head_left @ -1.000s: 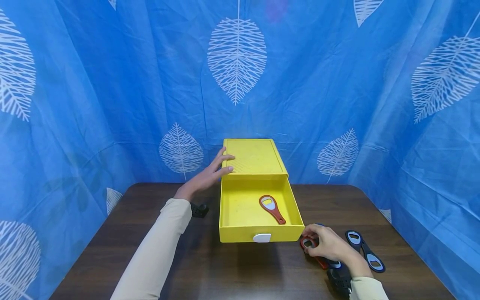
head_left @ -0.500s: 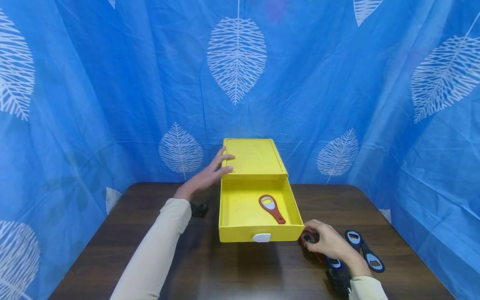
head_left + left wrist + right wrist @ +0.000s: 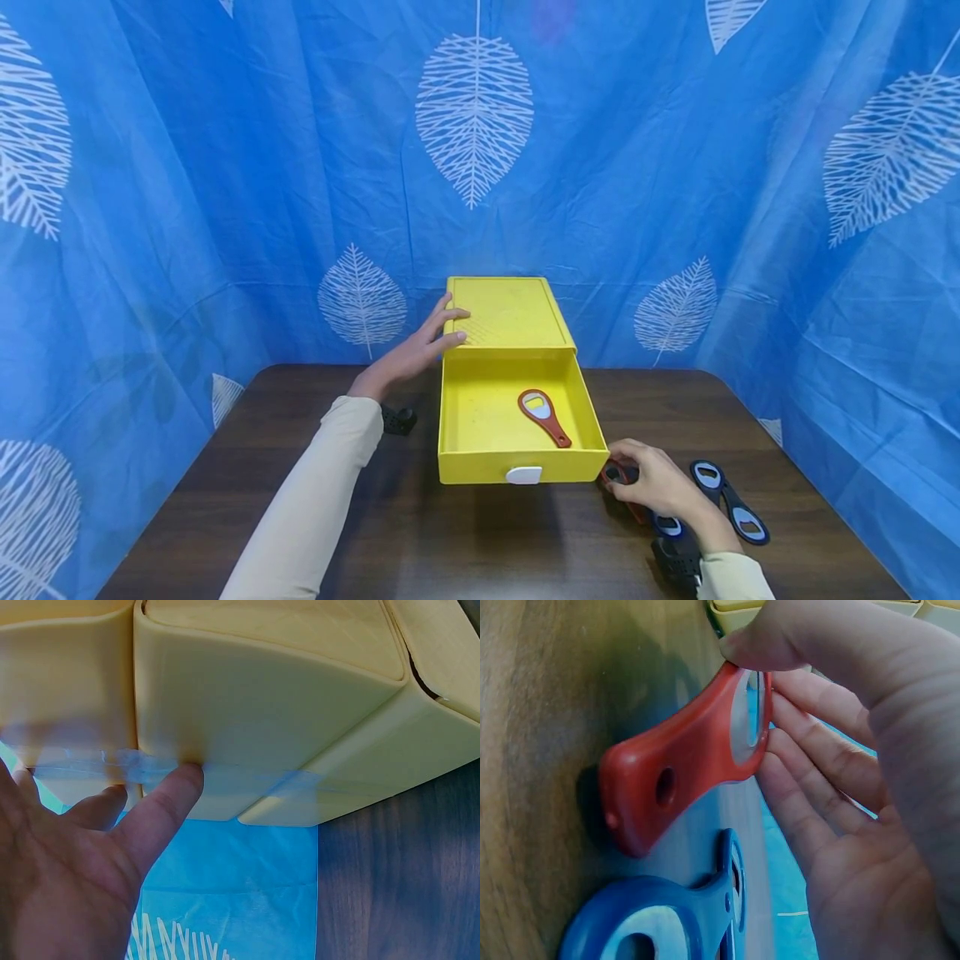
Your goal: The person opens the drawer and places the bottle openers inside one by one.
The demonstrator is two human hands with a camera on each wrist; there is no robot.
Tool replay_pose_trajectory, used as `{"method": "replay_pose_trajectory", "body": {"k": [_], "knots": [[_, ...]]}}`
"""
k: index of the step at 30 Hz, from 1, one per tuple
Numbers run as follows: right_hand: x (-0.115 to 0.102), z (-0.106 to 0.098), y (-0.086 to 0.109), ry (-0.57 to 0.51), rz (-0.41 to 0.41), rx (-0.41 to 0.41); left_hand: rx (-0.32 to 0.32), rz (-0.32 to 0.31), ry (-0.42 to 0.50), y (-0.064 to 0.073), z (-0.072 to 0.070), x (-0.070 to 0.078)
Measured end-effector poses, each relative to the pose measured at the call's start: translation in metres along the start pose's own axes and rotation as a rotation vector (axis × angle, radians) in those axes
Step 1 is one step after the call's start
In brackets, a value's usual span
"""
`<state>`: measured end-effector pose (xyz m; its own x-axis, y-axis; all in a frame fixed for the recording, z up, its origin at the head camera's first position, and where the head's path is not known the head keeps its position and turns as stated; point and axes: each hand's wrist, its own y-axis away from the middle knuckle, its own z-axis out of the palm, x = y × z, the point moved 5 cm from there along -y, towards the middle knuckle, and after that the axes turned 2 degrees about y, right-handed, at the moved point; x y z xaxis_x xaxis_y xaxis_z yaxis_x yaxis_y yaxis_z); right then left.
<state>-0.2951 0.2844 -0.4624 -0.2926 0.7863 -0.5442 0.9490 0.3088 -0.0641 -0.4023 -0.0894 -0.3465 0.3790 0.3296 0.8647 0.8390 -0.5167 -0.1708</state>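
My right hand (image 3: 656, 482) pinches a red bottle opener (image 3: 679, 746) by its wide metal-ringed end, thumb on one side and fingers on the other, just right of the drawer's front corner. The opener is tilted up on edge. Close below it lies a blue bottle opener (image 3: 649, 919). The left hand (image 3: 416, 354) rests with extended fingers on the left edge of a yellow drawer box (image 3: 510, 312); its fingertips touch the box's wall in the left wrist view. The yellow drawer (image 3: 525, 467) is pulled out and holds another red bottle opener (image 3: 545, 419).
Dark blue bottle openers (image 3: 747, 523) lie to the right of my right hand on the brown wooden table (image 3: 480, 550). A blue curtain (image 3: 300, 167) with white leaf prints hangs behind the table and along both sides. The drawer has a white pull tab (image 3: 523, 475).
My right hand has shifted slightly, and the red opener in it has gone from lying flatter to tilted up on edge. The left hand and the drawer box have stayed still.
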Motion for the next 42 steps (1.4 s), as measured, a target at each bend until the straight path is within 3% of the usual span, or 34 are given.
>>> {"method": "replay_pose_trajectory", "body": {"k": [5,16,30,42], "knots": [[-0.004,-0.007,-0.001,0.014,0.009,0.049,0.017,-0.012,-0.003,0.001,-0.001,0.001],[-0.018,-0.026,0.004,0.075,-0.077,0.193,0.009,-0.009,-0.011,0.002,-0.002,0.0],[-0.052,-0.057,0.015,0.141,-0.144,0.369,0.005,-0.013,0.007,0.001,-0.001,-0.001],[-0.072,-0.071,0.023,0.153,-0.175,0.464,0.019,-0.013,0.001,0.0,0.0,0.0]]}}
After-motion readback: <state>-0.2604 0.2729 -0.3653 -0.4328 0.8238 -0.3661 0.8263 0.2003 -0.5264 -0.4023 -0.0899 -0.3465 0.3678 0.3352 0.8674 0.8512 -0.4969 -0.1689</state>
